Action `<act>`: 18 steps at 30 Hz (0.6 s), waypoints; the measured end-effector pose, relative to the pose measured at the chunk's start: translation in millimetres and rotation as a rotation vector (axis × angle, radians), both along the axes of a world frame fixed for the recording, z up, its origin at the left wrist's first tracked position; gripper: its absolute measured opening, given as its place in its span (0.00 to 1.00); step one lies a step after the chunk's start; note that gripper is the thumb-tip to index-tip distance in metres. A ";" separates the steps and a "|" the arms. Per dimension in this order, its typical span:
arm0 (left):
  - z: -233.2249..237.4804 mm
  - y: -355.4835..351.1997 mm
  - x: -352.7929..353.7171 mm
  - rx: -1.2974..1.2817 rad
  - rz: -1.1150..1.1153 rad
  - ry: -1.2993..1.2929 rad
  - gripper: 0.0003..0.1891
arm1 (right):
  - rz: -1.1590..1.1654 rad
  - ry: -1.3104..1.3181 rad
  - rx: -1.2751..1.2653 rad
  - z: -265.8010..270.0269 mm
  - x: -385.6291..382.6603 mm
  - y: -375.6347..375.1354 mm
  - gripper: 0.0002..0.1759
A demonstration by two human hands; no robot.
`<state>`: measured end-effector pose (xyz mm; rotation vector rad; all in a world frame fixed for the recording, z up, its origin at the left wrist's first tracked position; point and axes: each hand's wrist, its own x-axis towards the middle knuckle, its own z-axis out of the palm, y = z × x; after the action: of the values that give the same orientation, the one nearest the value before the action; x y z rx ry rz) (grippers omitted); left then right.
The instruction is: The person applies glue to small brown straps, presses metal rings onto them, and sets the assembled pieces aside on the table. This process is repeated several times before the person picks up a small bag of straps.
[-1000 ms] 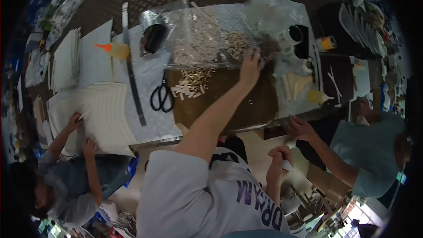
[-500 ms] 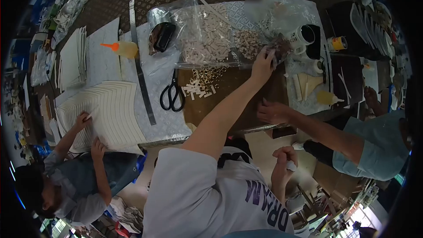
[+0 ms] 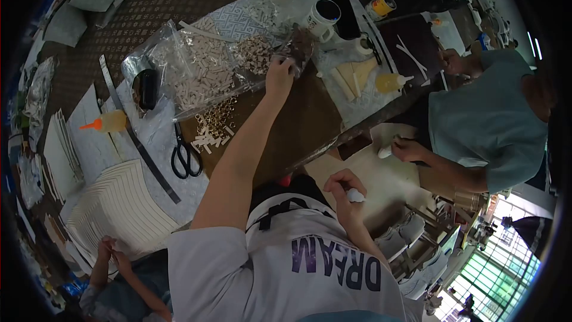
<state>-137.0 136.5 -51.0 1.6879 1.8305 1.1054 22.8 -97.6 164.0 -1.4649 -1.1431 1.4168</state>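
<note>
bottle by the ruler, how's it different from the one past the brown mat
The ruler-side bottle has an orange nozzle; the far bottle has a whitish one. In the picture, the ruler-side bottle points left, the far bottle right. The ruler-side bottle is by the metal ruler; the far bottle is near the cream pieces. Both hold something yellowish.

- We wear a pale T-shirt (image 3: 262,286) with loose, short sleeves (image 3: 205,256).
- Our chest carries the word "DREAM" (image 3: 336,262) in dark purple-blue capitals.
- Near our hem sits a black print (image 3: 286,210), partly hidden by folds.
- We wear black bottoms (image 3: 307,188).
- Our forearms (image 3: 241,149) are bare.
</note>
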 end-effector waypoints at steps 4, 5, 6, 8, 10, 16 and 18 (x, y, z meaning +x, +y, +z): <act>10.1 -13.0 -6.6 -0.081 -0.068 -0.072 0.10 | -0.024 0.022 -0.027 -2.3 5.4 -1.4 0.04; 15.8 -18.4 -9.9 -0.118 -0.091 -0.112 0.10 | -0.038 0.030 -0.045 -3.1 6.4 -1.8 0.04; 14.8 -24.6 -13.2 -0.129 -0.143 -0.155 0.09 | -0.050 0.039 -0.062 -3.2 7.1 -2.1 0.04; 17.4 -42.1 -26.2 -0.257 -0.225 -0.089 0.11 | -0.072 0.062 -0.074 -4.0 9.6 -2.8 0.04; 28.7 -61.9 -31.5 -0.269 -0.276 0.027 0.13 | -0.094 0.091 -0.068 -5.1 12.9 -3.2 0.05; 18.6 -57.6 -21.7 -0.024 -0.312 0.289 0.21 | -0.157 0.121 -0.067 -8.9 20.8 -1.6 0.05; 5.1 -33.5 -7.3 0.120 -0.265 0.330 0.20 | -0.148 0.120 -0.031 -8.4 23.5 -1.0 0.05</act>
<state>-144.3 103.0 -45.9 2.2192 1.6812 0.8818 46.3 -98.6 155.6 -1.4349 -0.9234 1.4049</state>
